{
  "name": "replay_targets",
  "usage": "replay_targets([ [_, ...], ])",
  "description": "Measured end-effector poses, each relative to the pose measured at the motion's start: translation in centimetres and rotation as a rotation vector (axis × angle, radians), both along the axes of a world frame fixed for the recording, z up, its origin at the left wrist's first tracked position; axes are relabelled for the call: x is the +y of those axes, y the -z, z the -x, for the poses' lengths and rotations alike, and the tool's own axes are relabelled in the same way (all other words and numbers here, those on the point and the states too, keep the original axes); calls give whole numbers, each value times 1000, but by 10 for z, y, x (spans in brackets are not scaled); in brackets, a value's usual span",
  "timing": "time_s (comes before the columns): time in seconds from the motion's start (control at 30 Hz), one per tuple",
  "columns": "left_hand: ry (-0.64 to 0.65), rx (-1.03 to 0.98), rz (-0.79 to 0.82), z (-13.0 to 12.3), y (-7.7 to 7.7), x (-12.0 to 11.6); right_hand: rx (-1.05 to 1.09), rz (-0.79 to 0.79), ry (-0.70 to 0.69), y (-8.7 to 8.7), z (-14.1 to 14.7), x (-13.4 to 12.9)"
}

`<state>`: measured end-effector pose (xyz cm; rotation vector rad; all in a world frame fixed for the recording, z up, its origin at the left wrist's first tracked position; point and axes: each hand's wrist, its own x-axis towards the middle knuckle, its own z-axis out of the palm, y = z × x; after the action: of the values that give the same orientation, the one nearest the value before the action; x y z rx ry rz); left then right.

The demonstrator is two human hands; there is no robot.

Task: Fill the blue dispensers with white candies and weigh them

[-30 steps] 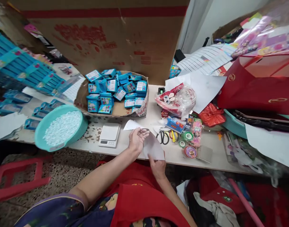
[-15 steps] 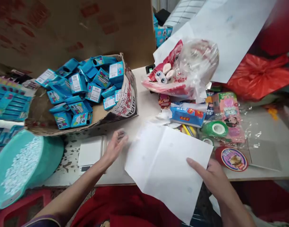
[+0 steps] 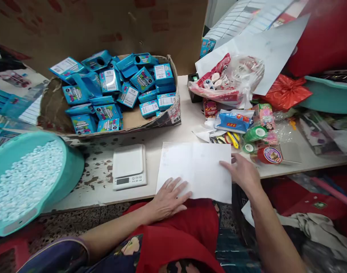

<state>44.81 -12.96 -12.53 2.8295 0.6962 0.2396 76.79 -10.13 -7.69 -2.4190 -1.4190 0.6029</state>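
Head view: the paper (image 3: pixel 206 167) lies at the near edge of the bench (image 3: pixel 187 132), right of the scale (image 3: pixel 128 162). The left hand (image 3: pixel 168 199) rests spread over its near left corner; the right hand (image 3: pixel 243 170) pinches its right edge.

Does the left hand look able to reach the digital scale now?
Probably yes: the left hand lies open over the near edge of the white paper, and nothing visible stands between it and the digital scale.
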Motion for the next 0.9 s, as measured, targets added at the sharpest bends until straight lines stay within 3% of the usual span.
replay_targets([
  [0.1, -24, 25, 17, 7, 13, -1, -152, -263, 277, -10, 15, -42],
  [0.23, -9, -29, 30, 13, 22, 1, 239, -627, 733, -20, 35, -132],
  [0.3, 6, -92, 38, 18, 21, 2, 446, -781, 819, -23, 46, -165],
  [0.37, 29, -174, 61, 21, 15, 3, 654, -896, 819, -26, 62, -178],
  [0.47, 51, -324, 192, 22, -5, 3, 890, -997, 790, -30, 104, -159],
  [0.6, 40, -422, 461, 19, -30, -2, 1053, -997, 685, -34, 181, -102],
  [0.73, -19, -455, 608, 26, -32, -7, 1093, -956, 531, -35, 232, -71],
  [0.9, -146, -544, 696, 55, -28, -3, 1003, -878, 390, -25, 245, -76],
])
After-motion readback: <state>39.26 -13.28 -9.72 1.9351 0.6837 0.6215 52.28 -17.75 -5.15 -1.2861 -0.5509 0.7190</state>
